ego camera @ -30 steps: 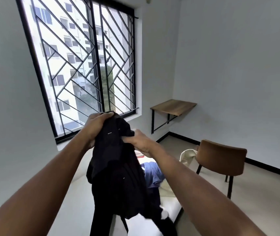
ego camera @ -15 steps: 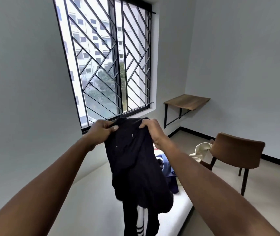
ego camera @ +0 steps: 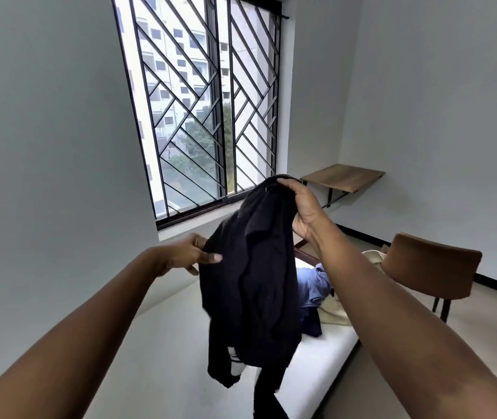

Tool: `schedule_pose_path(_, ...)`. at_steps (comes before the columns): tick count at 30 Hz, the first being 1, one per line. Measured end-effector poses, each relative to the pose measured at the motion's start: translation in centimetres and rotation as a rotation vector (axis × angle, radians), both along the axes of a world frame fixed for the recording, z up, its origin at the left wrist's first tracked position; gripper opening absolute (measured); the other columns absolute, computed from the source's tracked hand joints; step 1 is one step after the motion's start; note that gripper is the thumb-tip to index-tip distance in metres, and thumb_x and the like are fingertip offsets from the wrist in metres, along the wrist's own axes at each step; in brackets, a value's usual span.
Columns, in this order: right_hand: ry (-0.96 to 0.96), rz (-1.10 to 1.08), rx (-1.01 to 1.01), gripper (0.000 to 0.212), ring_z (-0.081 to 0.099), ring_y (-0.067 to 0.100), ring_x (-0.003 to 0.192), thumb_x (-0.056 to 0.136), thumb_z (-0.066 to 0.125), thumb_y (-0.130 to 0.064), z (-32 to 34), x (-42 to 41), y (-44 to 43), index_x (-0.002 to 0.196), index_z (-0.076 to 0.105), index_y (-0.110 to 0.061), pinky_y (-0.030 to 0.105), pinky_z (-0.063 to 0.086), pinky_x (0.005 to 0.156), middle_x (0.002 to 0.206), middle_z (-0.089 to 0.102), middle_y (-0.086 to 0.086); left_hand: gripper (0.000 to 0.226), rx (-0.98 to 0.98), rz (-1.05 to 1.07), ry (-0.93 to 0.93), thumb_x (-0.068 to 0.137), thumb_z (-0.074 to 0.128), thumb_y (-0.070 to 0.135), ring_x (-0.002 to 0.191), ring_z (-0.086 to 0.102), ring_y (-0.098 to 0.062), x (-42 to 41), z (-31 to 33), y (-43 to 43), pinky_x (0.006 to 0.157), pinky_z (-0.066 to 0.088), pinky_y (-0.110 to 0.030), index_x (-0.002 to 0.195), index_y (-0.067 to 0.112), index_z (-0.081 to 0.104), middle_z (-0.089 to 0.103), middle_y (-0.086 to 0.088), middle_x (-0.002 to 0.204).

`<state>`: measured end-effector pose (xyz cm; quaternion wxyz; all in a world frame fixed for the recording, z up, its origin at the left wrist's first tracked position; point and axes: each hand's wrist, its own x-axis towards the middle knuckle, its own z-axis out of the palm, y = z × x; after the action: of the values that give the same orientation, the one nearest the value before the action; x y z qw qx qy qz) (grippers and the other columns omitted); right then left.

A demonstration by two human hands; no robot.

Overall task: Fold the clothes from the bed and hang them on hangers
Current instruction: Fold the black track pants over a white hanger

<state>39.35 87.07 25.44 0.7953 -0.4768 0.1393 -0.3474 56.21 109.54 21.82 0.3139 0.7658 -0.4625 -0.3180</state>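
A black garment (ego camera: pixel 253 276) with white stripes near its lower edge hangs in the air over the bed (ego camera: pixel 316 367). My right hand (ego camera: pixel 301 207) grips its top, raised in front of the window. Lower down, my left hand (ego camera: pixel 191 257) pinches its left edge. A blue garment (ego camera: pixel 313 285) and a cream one (ego camera: pixel 333 309) lie on the white mattress behind it. No hanger is in view.
A brown chair (ego camera: pixel 431 267) stands to the right of the bed with a cream cloth (ego camera: pixel 372 257) on it. A wooden wall shelf (ego camera: pixel 342 176) is in the far corner. The barred window (ego camera: pixel 208 107) fills the wall ahead. Grey floor lies on the right.
My right hand has lifted the garment's top higher and to the right. My left hand has dropped from the top to the left edge, and the cloth now hangs spread wider.
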Motion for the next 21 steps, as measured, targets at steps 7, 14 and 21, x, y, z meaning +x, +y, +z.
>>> schedule_pose_path(7,0.531,-0.163,-0.551,0.057,0.066,0.021,0.105,0.081,0.072,-0.014,-1.1,-2.1,-3.2,0.136,0.056,-0.017,0.027,0.056,0.076,0.126,0.065,0.010,0.028,-0.500,0.251,0.372,0.110,0.048,0.019,0.092,0.073,-0.021,-4.4,1.6,-3.1,0.083,0.059,-0.035,0.117,0.006,0.071,0.077,-0.013,0.109)
schedule_pose_path(14,0.514,0.332,-0.920,0.067,0.067,0.021,0.119,0.069,0.081,-0.032,-5.5,-2.5,0.8,0.133,0.061,-0.022,0.041,0.056,0.103,0.129,0.068,0.003,0.021,-0.635,0.384,0.463,0.106,0.057,0.023,0.068,0.059,-0.024,-6.9,4.0,-6.6,0.064,0.053,-0.031,0.093,0.008,0.063,0.063,-0.016,0.082)
schedule_pose_path(21,0.413,0.262,-1.053,0.049,0.073,0.016,0.102,0.088,0.081,-0.017,-5.3,-0.8,3.5,0.127,0.059,-0.035,0.032,0.062,0.086,0.115,0.069,-0.008,0.036,-0.571,0.207,0.518,0.096,0.070,0.043,0.067,0.061,-0.024,-6.4,4.6,-4.8,0.068,0.054,-0.034,0.088,0.009,0.062,0.061,-0.013,0.078)
